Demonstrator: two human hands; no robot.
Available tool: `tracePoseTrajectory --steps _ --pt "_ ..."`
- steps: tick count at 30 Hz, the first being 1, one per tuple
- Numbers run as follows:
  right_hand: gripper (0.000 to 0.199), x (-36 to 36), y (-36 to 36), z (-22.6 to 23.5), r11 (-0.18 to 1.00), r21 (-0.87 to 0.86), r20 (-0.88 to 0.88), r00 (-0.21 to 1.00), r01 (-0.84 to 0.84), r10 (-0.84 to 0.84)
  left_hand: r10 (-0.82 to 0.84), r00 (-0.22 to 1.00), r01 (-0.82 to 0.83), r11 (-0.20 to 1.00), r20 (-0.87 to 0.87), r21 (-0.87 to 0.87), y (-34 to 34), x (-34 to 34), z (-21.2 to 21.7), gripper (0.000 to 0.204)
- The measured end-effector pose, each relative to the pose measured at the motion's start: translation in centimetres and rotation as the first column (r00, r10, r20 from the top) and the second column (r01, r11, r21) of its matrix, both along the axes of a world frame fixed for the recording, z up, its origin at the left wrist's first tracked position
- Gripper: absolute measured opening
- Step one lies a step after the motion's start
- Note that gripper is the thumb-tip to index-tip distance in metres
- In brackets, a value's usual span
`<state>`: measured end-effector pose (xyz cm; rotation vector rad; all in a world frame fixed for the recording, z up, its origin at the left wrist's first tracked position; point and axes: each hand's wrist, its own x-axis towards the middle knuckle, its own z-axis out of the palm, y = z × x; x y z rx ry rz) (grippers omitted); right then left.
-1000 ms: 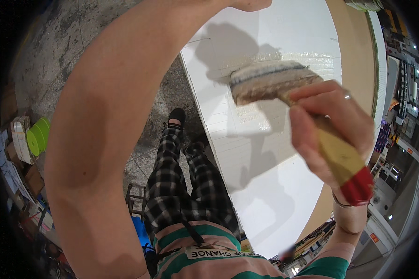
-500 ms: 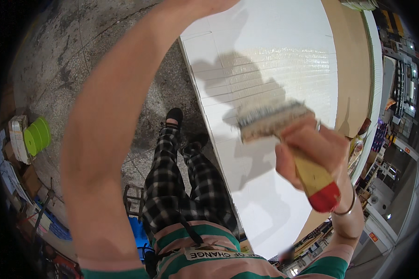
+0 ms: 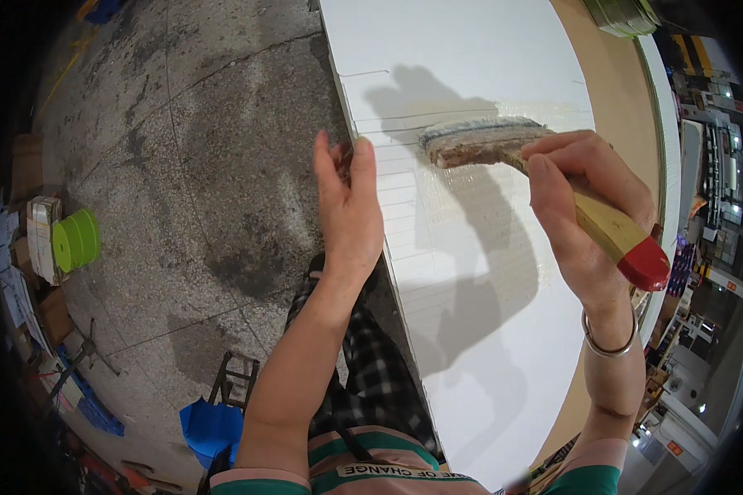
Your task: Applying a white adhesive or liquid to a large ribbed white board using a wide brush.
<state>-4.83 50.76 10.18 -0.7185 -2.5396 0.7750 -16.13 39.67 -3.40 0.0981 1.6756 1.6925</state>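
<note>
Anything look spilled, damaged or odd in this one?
Nothing looks spilled or askew on the white board. The brush in the right hand has a brown, grimy-looking band beside its bristles, and dark blotches stain the floor; their age is unclear.

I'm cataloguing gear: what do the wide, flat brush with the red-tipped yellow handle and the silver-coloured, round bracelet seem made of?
Wide, flat brush: thick, shaped yellow handle, possibly wood, its red end glossy paint; ragged, fibrous bristles, natural or synthetic unclear. Silver-coloured, round bracelet: likely polished metal, given bright highlights.
</note>
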Motion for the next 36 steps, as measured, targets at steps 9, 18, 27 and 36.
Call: tracePoseTrajectory --steps 9,18,27,36 --pt "0.007 1.0 -1.2 0.0 0.998 0.037 0.124 0.991 -0.057 0.052 -0.033 0.999 0.031 0.995 0.024 0.091 1.0 0.5 -0.9 0.057" --pt "0.007 -0.4 -0.4 0.6 0.996 0.062 0.136 0.989 -0.058 0.049 -0.038 0.998 0.031 0.989 0.044 0.143 1.3 0.7 -1.1 0.053" --pt "0.009 1.2 -2.2 2.8 0.998 -0.046 0.208 0.977 0.051 -0.040 -0.029 0.996 0.018 0.991 0.081 0.133 1.5 0.7 -0.6 0.051" --pt "0.009 5.2 -4.2 2.6 0.991 -0.032 0.272 0.953 -0.130 0.134 0.003 1.000 -0.004 0.997 0.011 0.072 1.4 0.6 -0.9 0.056"
